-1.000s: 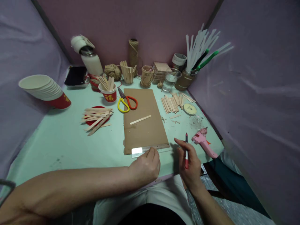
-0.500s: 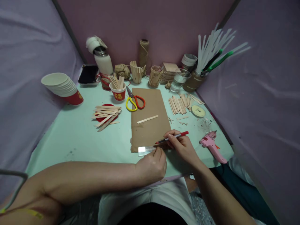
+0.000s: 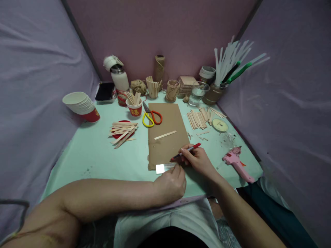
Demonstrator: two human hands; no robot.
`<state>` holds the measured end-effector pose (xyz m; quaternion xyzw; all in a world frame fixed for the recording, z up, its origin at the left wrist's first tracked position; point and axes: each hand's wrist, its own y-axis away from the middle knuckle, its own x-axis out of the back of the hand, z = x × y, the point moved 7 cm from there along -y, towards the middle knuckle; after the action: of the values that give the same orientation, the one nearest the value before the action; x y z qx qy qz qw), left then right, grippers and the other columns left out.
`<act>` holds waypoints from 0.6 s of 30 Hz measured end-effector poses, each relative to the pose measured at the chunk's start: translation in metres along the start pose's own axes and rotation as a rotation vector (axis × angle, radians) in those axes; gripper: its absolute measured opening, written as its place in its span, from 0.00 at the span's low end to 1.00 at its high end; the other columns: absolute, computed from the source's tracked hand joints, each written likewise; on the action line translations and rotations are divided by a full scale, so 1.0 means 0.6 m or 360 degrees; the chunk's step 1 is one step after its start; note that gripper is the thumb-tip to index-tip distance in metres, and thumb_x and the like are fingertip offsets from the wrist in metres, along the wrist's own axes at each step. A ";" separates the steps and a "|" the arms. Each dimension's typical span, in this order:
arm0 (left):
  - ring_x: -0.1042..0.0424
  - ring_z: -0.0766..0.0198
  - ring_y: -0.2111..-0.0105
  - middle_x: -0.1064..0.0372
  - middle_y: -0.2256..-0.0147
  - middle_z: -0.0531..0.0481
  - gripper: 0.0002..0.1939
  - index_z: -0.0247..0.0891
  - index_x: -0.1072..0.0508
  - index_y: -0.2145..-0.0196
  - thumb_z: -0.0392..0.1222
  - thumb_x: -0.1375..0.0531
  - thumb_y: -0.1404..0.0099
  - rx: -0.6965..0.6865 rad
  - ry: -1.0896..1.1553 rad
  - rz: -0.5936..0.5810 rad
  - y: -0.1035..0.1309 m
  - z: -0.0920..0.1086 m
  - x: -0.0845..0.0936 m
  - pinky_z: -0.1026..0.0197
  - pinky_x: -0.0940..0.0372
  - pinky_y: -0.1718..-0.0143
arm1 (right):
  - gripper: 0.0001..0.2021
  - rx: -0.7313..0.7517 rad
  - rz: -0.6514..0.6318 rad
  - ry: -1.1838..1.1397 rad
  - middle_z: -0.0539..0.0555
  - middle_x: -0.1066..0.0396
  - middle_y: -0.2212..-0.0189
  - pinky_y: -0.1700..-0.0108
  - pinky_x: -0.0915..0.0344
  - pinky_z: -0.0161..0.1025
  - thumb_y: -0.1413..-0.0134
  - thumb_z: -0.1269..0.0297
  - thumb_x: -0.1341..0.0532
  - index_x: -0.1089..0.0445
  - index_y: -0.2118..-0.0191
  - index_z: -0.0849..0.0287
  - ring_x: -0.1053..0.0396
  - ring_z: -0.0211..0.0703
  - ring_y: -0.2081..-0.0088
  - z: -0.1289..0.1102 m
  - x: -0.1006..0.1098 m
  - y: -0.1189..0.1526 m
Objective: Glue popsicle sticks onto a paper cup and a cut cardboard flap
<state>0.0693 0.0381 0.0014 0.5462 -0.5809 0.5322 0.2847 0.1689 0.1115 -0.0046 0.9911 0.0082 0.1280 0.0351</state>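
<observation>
Centrally, a red pen slants over the near part of a brown cardboard sheet, its tip at or just above the surface; contact cannot be made out. The right hand pinches the pen between thumb and fingers. Just beside the tip, a clear ruler lies along the near edge of the cardboard, and the left hand rests over it, fingers drawn together; whether this grip pinches the ruler or merely presses it cannot be told. Farther up the cardboard lies a single craft stick, with scissors beyond, their yellow and orange handles partly over the sheet's left side. To the left on the pale green desk, loose sticks lie crossed over a red disc, near a red-and-white paper cup holding upright sticks; nested paper cups lean at the far left. To the right are a row of short sticks, a round tin and a pink glue gun. Along the back stand a twine spool and a clear cup containing liquid.
</observation>
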 end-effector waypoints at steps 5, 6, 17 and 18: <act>0.27 0.51 0.63 0.27 0.63 0.28 0.14 0.21 0.28 0.61 0.29 0.53 0.33 -0.0002 0.0052 -0.0083 0.001 0.001 -0.011 0.50 0.31 0.64 | 0.20 -0.0035 -0.0004 0.0003 0.48 0.36 0.82 0.79 0.45 0.32 0.44 0.47 0.42 0.34 0.75 0.60 0.41 0.33 0.81 0.003 0.004 0.000; 0.27 0.51 0.63 0.27 0.63 0.28 0.14 0.21 0.28 0.61 0.29 0.52 0.33 0.0003 0.0047 -0.0078 0.002 0.001 -0.010 0.49 0.31 0.64 | 0.20 -0.0031 -0.0018 0.0016 0.48 0.36 0.82 0.79 0.45 0.32 0.44 0.47 0.42 0.34 0.75 0.60 0.41 0.33 0.81 0.001 0.002 0.000; 0.25 0.51 0.61 0.27 0.62 0.27 0.13 0.18 0.29 0.59 0.29 0.51 0.34 -0.0023 -0.0056 0.0086 0.004 -0.003 0.004 0.52 0.31 0.62 | 0.18 -0.0011 -0.0054 -0.0036 0.47 0.37 0.82 0.79 0.44 0.31 0.44 0.51 0.41 0.33 0.76 0.60 0.40 0.33 0.82 -0.009 -0.002 -0.006; 0.25 0.51 0.61 0.27 0.62 0.27 0.13 0.18 0.29 0.59 0.29 0.51 0.34 -0.0026 -0.0062 0.0088 0.004 -0.003 0.005 0.52 0.31 0.62 | 0.17 -0.0012 -0.0049 -0.0061 0.47 0.36 0.82 0.79 0.44 0.31 0.44 0.51 0.41 0.33 0.75 0.60 0.40 0.33 0.82 -0.009 -0.001 -0.005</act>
<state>0.0658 0.0384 0.0041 0.5378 -0.6055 0.5244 0.2628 0.1671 0.1150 0.0001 0.9930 0.0223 0.1086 0.0411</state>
